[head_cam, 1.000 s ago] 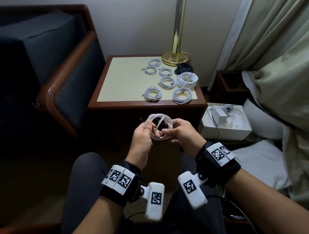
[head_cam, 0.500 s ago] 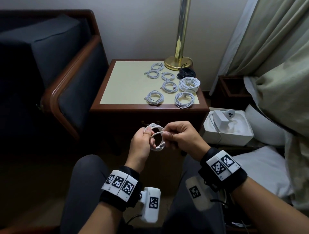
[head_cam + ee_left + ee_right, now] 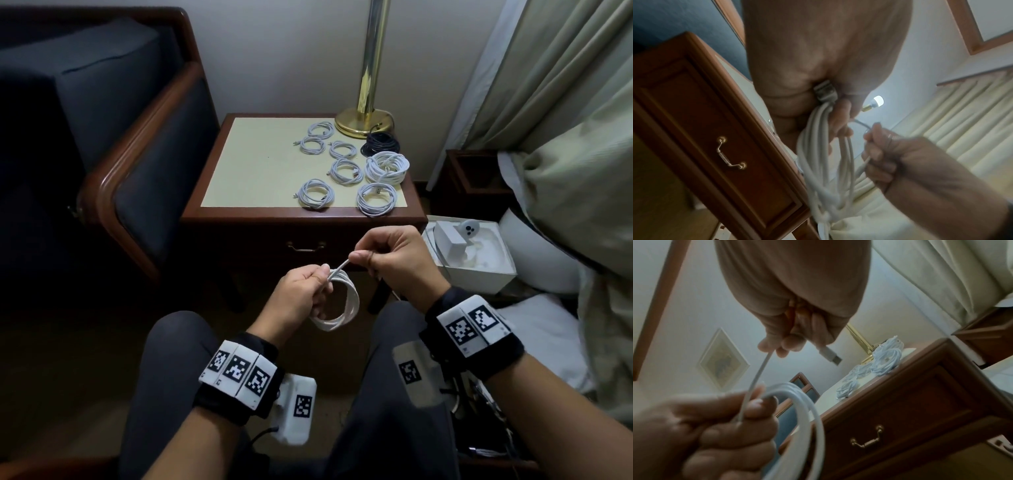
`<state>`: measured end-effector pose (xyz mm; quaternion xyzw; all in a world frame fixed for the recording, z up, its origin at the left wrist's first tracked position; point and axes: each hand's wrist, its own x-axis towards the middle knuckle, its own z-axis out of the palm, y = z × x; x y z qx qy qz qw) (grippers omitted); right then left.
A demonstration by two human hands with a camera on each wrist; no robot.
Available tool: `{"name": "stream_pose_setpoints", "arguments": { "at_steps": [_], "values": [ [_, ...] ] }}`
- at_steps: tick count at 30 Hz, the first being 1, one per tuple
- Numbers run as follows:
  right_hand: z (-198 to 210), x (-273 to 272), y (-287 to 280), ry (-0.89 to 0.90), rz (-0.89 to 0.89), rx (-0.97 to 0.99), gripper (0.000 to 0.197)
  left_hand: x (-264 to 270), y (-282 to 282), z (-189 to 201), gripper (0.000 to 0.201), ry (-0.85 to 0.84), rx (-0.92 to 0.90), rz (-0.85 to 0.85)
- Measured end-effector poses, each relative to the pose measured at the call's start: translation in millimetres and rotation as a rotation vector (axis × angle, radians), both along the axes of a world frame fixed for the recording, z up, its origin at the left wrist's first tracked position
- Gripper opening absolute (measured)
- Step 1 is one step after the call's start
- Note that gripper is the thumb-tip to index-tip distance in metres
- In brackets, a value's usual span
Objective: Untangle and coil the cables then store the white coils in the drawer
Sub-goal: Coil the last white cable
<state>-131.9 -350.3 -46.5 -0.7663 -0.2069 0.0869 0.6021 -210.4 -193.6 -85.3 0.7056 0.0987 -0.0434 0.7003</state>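
My left hand [image 3: 305, 291] grips a white cable coil [image 3: 342, 308] by its top, in front of my knees; the loops [image 3: 826, 162] hang below the fist. My right hand [image 3: 387, 253] pinches the coil's free end and holds it taut up and to the right; the USB plug [image 3: 830, 356] sticks out past its fingers. Several finished white coils [image 3: 346, 171] and one black coil [image 3: 380, 145] lie on the nightstand top [image 3: 253, 164]. The drawer [image 3: 308, 246] with a brass handle sits closed just beyond my hands.
A brass lamp base [image 3: 363, 121] stands at the nightstand's back right. A dark armchair [image 3: 102, 137] is on the left. An open white box [image 3: 472, 253] with a charger sits on the floor to the right, beside curtains and bedding [image 3: 565, 171].
My right hand has pulled the cable's end out of the coil, up and to the right. My left hand has lowered and turned the coil so that it hangs edge-on.
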Motion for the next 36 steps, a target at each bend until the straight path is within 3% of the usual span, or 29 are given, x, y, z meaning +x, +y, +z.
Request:
{"name": "stream_pose_setpoints", "arguments": {
  "at_steps": [7, 11, 15, 18, 20, 23, 30, 36],
  "values": [
    [-16, -1, 8, 0.078, -0.021, 0.08, 0.025, -6, 13, 23, 0.035, 0.063, -0.33, -0.225],
    [-24, -10, 16, 0.235, 0.037, 0.033, 0.026, -4, 19, 26, 0.035, -0.003, -0.41, -0.132],
    [-23, -13, 19, 0.61, 0.087, 0.283, 0.014, -2, 22, 25, 0.038, -0.018, -0.363, -0.01],
    [-19, -13, 22, 0.698, 0.084, 0.364, 0.005, -1, 24, 23, 0.039, -0.002, -0.381, 0.025],
    [-15, -13, 21, 0.753, 0.117, 0.372, 0.011, -1, 24, 20, 0.039, 0.009, -0.365, 0.044],
    [-14, -14, 19, 0.714, 0.174, 0.324, 0.024, -1, 17, 16, 0.04, 0.03, -0.314, 0.08],
    [-17, -13, 16, 0.535, 0.207, 0.097, 0.025, -1, 16, 15, 0.039, 0.047, -0.272, 0.034],
    [-21, -10, 14, 0.53, 0.165, 0.131, 0.02, 0, 15, 18, 0.038, 0.064, -0.209, 0.012]
  ]
}}
